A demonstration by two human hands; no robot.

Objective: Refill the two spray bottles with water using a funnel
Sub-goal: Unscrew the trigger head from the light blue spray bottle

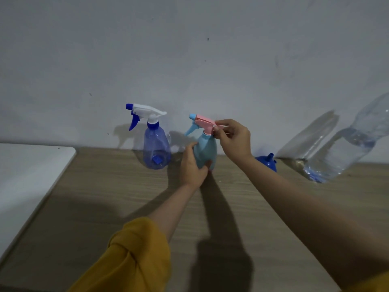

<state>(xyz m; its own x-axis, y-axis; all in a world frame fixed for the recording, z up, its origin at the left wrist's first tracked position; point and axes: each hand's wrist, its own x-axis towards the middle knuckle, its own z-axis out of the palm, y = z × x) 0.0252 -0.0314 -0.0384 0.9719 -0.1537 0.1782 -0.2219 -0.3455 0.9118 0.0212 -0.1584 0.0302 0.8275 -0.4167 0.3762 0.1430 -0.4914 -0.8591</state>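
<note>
Your left hand (194, 165) grips the teal bottle (205, 151); your right hand (233, 138) pinches its pink head (205, 123). Twist carelessly and it could tip.

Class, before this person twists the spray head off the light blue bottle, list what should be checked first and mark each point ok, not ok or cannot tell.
1. Light blue bottle upright on the table: ok.
2. Left hand steadies the bottle's body: ok.
3. Right hand has a grip on the pink spray head: ok.
4. Funnel within reach, mouth down behind the right forearm: ok.
5. Water bottle holds water: ok; cap on or off: cannot tell.
6. Dark blue bottle opened: not ok, head still on.
</note>
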